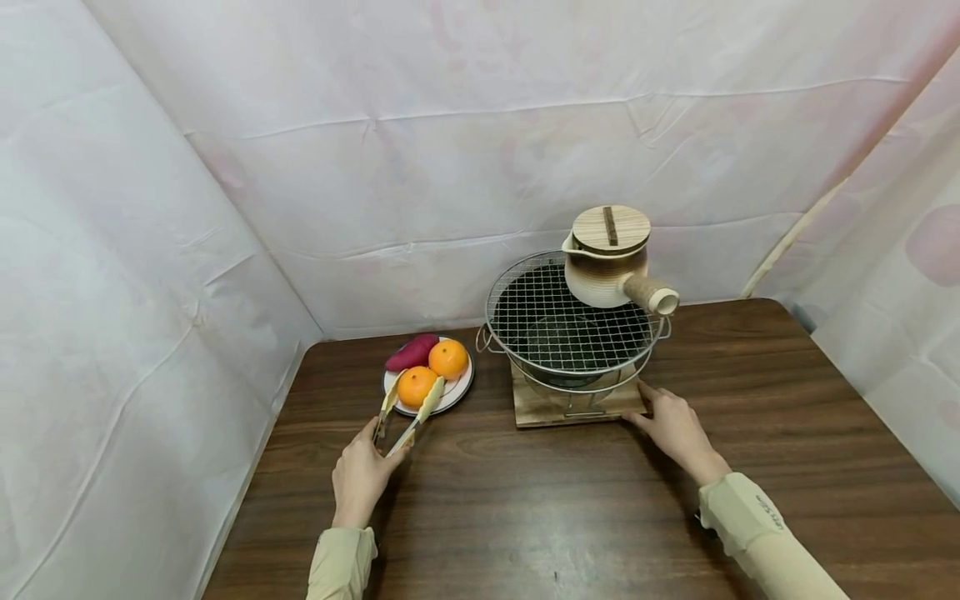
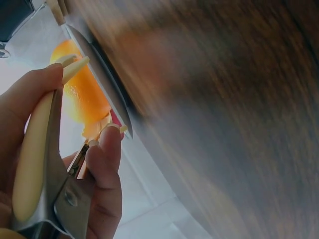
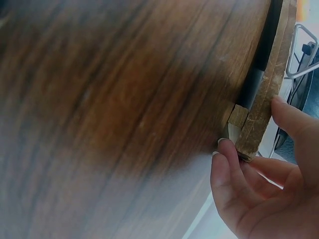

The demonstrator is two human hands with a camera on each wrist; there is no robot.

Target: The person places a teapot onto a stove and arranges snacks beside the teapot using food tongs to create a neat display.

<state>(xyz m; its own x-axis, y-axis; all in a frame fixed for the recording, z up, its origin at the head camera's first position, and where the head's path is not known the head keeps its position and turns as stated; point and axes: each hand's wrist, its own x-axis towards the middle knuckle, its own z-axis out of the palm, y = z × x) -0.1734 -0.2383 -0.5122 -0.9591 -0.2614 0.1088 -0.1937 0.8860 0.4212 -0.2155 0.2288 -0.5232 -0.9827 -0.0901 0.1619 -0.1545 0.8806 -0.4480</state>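
1. The left hand (image 1: 362, 475) grips a pair of tongs (image 1: 408, 412), its fingers (image 2: 107, 164) curled round the two arms near the hinge.
2. The tong tips sit on either side of the nearer orange (image 1: 417, 386), which lies on a white plate (image 1: 459, 392) to the left of the grill (image 1: 570, 325). Whether the tips already press the fruit cannot be told; the left wrist view shows them close against its skin.
3. A second orange (image 1: 448, 358) and a purple sweet potato (image 1: 412, 352) share the plate, on its far side from the tongs and farther from the person.
4. The right hand (image 1: 675, 429) rests at the front right corner of the wooden board (image 1: 534, 408) under the grill. In the right wrist view its fingers (image 3: 229, 169) pinch the board's edge, thumb on one face and fingertips on the other.
5. A clay pot (image 1: 611, 267) with a wooden lid (image 1: 611, 228) stands on the grill's back right part, its side handle pointing right.
6. Judged from how things lie, the work is at its start: the wire mesh carries nothing but the pot, and all three pieces of food are on the plate. The nearer orange is not yet lifted.
7. The grill and plate stand on a dark wooden counter (image 1: 525, 517), the plate just left of the board.
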